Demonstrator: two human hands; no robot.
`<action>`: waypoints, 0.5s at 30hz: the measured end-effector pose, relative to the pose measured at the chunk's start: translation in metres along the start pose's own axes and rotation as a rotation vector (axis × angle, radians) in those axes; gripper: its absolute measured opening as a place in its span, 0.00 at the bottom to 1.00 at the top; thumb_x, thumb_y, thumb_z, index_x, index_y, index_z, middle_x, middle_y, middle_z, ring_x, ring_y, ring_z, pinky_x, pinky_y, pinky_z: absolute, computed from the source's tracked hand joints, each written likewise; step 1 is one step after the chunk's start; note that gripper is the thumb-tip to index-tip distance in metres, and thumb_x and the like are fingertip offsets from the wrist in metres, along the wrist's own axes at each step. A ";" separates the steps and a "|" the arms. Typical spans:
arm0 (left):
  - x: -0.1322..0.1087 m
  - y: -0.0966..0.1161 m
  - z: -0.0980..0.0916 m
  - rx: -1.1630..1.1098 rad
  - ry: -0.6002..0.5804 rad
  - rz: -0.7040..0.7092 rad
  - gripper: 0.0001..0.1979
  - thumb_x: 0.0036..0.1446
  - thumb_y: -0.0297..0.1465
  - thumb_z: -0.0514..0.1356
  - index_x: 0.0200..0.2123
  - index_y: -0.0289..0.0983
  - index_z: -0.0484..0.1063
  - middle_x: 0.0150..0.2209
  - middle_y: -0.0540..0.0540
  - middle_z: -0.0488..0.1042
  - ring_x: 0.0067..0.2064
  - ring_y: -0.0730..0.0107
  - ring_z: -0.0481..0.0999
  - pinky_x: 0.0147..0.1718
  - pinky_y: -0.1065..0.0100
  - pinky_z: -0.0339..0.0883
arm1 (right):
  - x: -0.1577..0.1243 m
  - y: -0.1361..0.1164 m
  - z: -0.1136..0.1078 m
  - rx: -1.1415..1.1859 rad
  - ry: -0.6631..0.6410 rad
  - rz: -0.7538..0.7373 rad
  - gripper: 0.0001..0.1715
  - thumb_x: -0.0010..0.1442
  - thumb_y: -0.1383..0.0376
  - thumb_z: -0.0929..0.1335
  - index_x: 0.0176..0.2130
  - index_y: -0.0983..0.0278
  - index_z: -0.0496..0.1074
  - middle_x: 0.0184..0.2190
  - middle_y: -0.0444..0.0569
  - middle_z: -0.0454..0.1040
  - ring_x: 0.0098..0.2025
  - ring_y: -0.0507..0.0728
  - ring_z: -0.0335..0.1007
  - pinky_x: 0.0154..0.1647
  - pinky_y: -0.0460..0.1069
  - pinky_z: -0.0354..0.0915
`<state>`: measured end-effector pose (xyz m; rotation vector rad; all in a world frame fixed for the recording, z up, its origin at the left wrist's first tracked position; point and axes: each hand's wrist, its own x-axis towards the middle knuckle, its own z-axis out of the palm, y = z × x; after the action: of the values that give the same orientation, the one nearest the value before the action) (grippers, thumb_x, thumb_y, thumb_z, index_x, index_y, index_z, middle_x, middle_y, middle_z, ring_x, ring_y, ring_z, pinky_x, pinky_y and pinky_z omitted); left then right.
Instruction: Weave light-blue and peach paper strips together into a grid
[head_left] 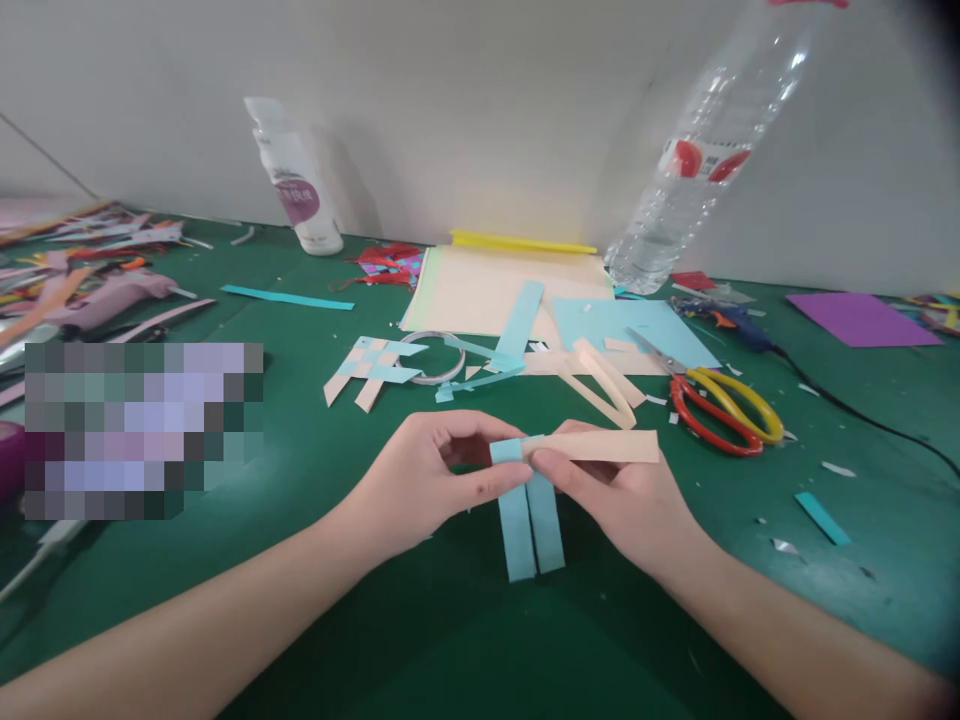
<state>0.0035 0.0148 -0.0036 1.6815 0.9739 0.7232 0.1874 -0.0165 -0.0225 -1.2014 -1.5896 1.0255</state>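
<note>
Between thumb and fingers, my left hand (pixel 435 475) pinches light blue paper strips (pixel 519 530), two of which hang down side by side. My right hand (pixel 622 490) pinches a cream paper strip (pixel 607 446) that lies across the top of the blue ones and points right. Both thumbs press close together where the strips cross. Just beyond my hands lies a woven blue-and-cream paper piece (pixel 373 360) with pointed ends, partly over a roll of clear tape (pixel 439 378). Folded cream strips (pixel 600 385) and loose blue strips (pixel 517 330) lie behind my right hand.
Scissors (pixel 720 410) with red and yellow handles lie at right, near a dark blue glue gun (pixel 739 325) with its cord. A clear bottle (pixel 697 160) and a white bottle (pixel 296 185) stand by the wall. Purple paper (pixel 862 318) lies far right; a pink glue gun (pixel 124 300), left.
</note>
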 end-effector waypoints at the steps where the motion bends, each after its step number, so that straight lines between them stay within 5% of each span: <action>1: 0.000 0.001 0.000 -0.006 -0.003 0.019 0.10 0.50 0.34 0.64 0.37 0.36 0.75 0.29 0.48 0.75 0.27 0.75 0.70 0.24 0.74 0.66 | 0.000 -0.001 0.000 -0.014 0.012 -0.022 0.08 0.57 0.61 0.67 0.30 0.62 0.73 0.22 0.42 0.67 0.24 0.49 0.62 0.20 0.44 0.60; 5: -0.004 0.003 0.000 0.000 0.043 0.080 0.12 0.54 0.35 0.61 0.41 0.36 0.73 0.30 0.48 0.75 0.27 0.74 0.71 0.24 0.75 0.67 | -0.003 -0.002 -0.001 -0.091 0.112 -0.192 0.06 0.58 0.64 0.67 0.30 0.61 0.73 0.25 0.43 0.69 0.27 0.50 0.65 0.24 0.45 0.62; 10: -0.009 0.006 0.000 0.157 0.056 0.261 0.09 0.54 0.32 0.61 0.40 0.37 0.72 0.35 0.48 0.75 0.36 0.71 0.74 0.35 0.73 0.69 | -0.008 -0.004 0.000 -0.200 0.265 -0.454 0.06 0.57 0.69 0.67 0.31 0.61 0.73 0.26 0.45 0.72 0.28 0.53 0.67 0.27 0.49 0.65; 15: -0.011 0.004 0.002 0.293 -0.037 0.249 0.09 0.58 0.32 0.56 0.29 0.35 0.73 0.26 0.50 0.72 0.27 0.75 0.70 0.25 0.75 0.64 | -0.011 -0.007 0.001 -0.239 0.266 -0.535 0.08 0.56 0.71 0.67 0.33 0.59 0.74 0.27 0.44 0.74 0.28 0.53 0.68 0.26 0.49 0.66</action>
<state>0.0008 0.0039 -0.0009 2.0918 0.8855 0.7347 0.1863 -0.0288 -0.0184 -0.9355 -1.7153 0.3274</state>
